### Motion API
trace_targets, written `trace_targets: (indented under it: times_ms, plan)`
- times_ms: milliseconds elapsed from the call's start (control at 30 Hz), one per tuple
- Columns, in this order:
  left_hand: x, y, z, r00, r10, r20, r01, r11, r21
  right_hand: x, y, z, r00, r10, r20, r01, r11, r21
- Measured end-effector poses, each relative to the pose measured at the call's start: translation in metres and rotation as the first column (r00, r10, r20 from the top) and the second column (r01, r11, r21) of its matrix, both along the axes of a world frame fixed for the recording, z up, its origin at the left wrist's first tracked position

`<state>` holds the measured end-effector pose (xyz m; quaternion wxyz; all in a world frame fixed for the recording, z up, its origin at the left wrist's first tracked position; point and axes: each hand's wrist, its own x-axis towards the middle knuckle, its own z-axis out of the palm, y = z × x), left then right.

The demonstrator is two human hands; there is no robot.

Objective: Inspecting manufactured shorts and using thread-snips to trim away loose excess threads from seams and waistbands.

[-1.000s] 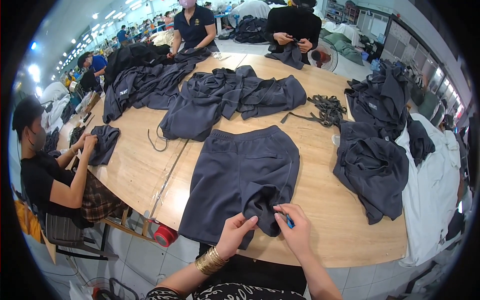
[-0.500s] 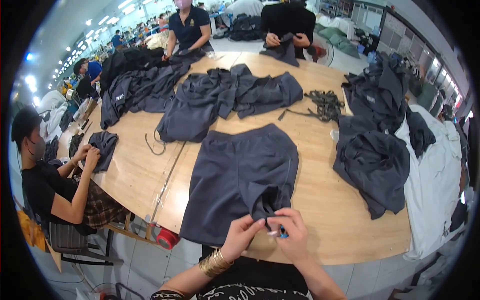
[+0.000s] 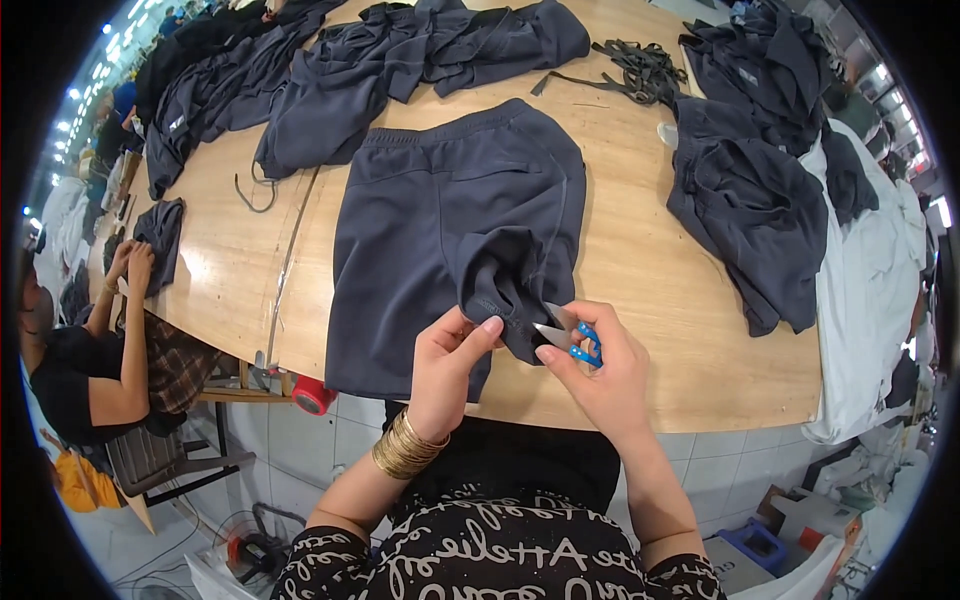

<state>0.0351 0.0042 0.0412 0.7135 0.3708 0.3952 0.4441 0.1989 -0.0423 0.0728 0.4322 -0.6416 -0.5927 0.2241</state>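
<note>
A pair of dark grey shorts (image 3: pixel 395 260) lies in front of me with its waistband away from me. My left hand (image 3: pixel 445 355) pinches the hem of the right-hand leg between thumb and fingers, and the leg opening is bunched up and folded back there. In my right hand (image 3: pixel 605 365) are small scissors (image 3: pixel 587 350) with blue handles. Their blades are apart and point left, at the hem close to my left fingertips. I cannot make out a thread between the blades.
The shorts lie on a wooden table (image 3: pixel 660 340). More dark garments (image 3: pixel 330 90) are heaped along its far side, and others (image 3: pixel 755 210) at the right beside white cloth (image 3: pixel 870 300). Dark cords (image 3: pixel 640 70) lie at the far right. A seated co-worker (image 3: pixel 90 370) handles dark cloth at the left.
The view has tipped downward. My right hand has turned, and the scissors, mostly hidden in it before, now show with blades apart at the hem. My left hand still grips the hem.
</note>
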Motion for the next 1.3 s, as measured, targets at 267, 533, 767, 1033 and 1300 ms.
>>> trace_targets:
  times_ms: [267, 533, 767, 1033, 1300]
  plan:
    - [-0.003, 0.001, 0.007, 0.972, -0.066, 0.223, 0.122, 0.962, -0.246, 0.001, 0.005, -0.02, 0.976, 0.055, 0.209, -0.075, 0.993, 0.088]
    - [-0.005, 0.003, 0.004, 0.929, -0.027, 0.369, 0.176, 0.909, -0.377, 0.0, 0.009, -0.024, 0.968, 0.023, 0.251, -0.058, 0.99, 0.132]
    - [-0.007, -0.001, 0.007, 0.986, 0.081, 0.145, -0.052, 0.979, -0.196, 0.0, 0.009, -0.018, 0.969, 0.055, 0.24, -0.081, 0.992, 0.098]
    - [-0.007, -0.002, 0.009, 0.981, 0.083, 0.177, -0.048, 0.98, -0.194, -0.004, 0.014, -0.014, 0.93, 0.034, 0.365, -0.094, 0.984, 0.149]
    - [-0.009, -0.002, 0.009, 0.979, 0.066, 0.193, -0.023, 0.976, -0.216, -0.005, 0.014, -0.017, 0.902, -0.012, 0.433, -0.085, 0.975, 0.204]
